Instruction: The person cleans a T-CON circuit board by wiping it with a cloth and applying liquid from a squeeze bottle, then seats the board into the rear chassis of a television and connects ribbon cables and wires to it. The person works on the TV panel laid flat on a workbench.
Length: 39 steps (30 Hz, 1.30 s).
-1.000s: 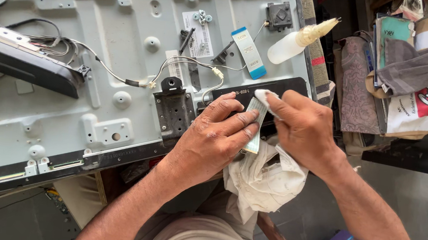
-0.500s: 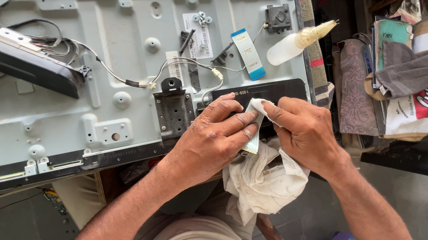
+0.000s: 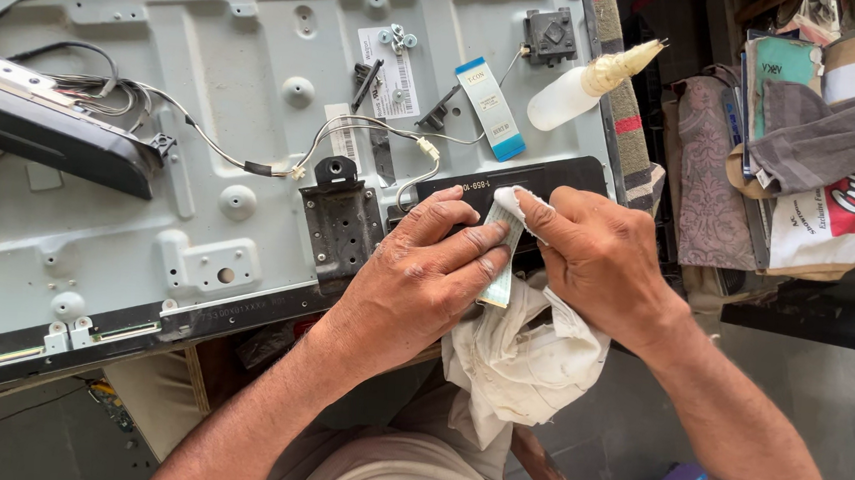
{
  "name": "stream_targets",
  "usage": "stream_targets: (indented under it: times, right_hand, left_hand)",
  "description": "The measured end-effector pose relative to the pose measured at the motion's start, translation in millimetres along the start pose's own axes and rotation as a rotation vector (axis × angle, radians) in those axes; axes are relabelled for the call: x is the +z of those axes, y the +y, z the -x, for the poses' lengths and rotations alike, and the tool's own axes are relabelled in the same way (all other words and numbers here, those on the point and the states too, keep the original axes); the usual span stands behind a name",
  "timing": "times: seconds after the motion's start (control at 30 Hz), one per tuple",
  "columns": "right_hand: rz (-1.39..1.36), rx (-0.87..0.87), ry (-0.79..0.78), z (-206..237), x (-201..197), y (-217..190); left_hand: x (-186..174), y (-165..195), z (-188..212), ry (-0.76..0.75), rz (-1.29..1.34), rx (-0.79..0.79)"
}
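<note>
At the lower edge of the grey metal back panel (image 3: 254, 138) I see the left hand (image 3: 414, 284) pressing a flat ribbon cable (image 3: 498, 275) onto the black board (image 3: 562, 179); the right hand (image 3: 602, 257) pinches white cloth (image 3: 519, 362) against the cable's top, with a plastic squeeze bottle (image 3: 584, 86) lying above

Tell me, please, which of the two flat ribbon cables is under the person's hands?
The pale ribbon cable pinned under the left hand, beside the right hand with its white cloth; the blue-tipped ribbon cable lies untouched higher up.
</note>
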State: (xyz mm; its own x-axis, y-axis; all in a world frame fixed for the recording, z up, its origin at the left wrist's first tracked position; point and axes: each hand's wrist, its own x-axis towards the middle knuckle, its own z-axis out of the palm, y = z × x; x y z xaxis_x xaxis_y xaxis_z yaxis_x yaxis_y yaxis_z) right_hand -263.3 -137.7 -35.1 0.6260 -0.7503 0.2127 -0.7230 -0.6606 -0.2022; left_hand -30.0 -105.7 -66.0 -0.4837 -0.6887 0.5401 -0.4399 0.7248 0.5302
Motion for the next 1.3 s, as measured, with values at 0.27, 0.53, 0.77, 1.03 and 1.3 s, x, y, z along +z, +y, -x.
stream_targets:
  times: [0.27,0.53,0.77,1.03,1.3]
  right_hand:
    - [-0.067,-0.038,-0.022,1.7,-2.8,2.5]
    - [-0.104,0.006,0.041,7.0,-1.4,2.4]
    - [0.042,0.004,0.079,7.0,3.5,0.0]
    - [-0.016,-0.029,0.063,9.3,-0.8,1.8]
    - [-0.163,-0.026,0.069,14.1,-3.9,9.2]
  left_hand:
    - [-0.6,0.6,1.0,0.015,0.007,0.004]
    - [-0.7,2.2,0.1,0.01,-0.018,0.0]
    - [0.6,1.7,0.2,0.015,-0.006,0.004]
    - [1.4,1.5,0.4,0.023,-0.005,0.01]
    - [0.0,2.6,0.0,0.012,-0.018,0.013]
